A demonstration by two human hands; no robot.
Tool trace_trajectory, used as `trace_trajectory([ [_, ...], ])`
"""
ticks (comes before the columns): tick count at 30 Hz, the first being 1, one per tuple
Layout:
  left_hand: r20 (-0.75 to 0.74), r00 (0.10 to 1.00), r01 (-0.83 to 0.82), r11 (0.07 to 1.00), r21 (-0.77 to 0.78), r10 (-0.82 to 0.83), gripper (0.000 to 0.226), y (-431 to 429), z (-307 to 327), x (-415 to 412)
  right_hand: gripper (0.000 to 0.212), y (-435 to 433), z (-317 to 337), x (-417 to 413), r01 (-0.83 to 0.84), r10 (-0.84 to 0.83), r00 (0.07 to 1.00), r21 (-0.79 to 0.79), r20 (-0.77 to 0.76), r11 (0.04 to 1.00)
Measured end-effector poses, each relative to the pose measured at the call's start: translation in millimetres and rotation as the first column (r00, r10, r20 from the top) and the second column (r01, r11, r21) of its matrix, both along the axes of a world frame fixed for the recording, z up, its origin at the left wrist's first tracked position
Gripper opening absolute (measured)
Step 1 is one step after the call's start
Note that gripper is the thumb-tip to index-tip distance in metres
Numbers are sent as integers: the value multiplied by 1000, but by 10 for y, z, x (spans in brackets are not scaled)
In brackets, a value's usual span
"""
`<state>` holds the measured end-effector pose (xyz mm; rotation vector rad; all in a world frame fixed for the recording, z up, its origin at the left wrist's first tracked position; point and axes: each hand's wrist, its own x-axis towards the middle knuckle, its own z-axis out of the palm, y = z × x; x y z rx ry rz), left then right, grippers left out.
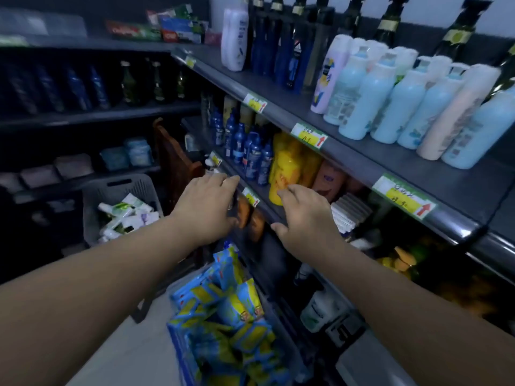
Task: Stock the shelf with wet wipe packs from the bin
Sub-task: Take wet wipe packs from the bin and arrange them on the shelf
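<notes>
Single wide-angle view from the head, facing forward and down, close to the shelf (266, 208) on its right

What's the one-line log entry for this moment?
left hand at orange packs, hold unclear | right hand open by shelf edge | bin holds wipe packs

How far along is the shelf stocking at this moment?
Done: none of the blue-and-yellow plastic packs show on the dark metal shelf. In hand: nothing; the left hand and right hand reach open toward its edge. Left: the grey plastic bin is heaped with packs.
</notes>
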<state>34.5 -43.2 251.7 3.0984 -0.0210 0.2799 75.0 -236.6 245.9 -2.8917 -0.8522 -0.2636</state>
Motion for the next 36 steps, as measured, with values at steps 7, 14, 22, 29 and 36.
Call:
trace_trajectory([
  [7,-109,993,-56,997,-53,50,90,339,-633,-140,60,296,-615,-67,-27,18,988,-59,-153,998],
  [14,-228,972,-75,992,-106,49,87,502,-1353,-172,64,454,-1363,-139,-23,0,968,-87,-252,996],
  [22,-380,925,-40,988,-149,-19,81,532,-2289,-222,65,542,-2343,-256,-10,-39,917,-120,-398,993],
  [29,-525,850,-45,984,-172,-53,78,612,-2937,-307,65,628,-3022,-313,-23,-57,838,-140,-543,990],
  [36,-651,755,-66,978,-198,-80,93,667,-3344,-398,63,850,-3494,-256,-40,-34,788,-106,-615,993],
])
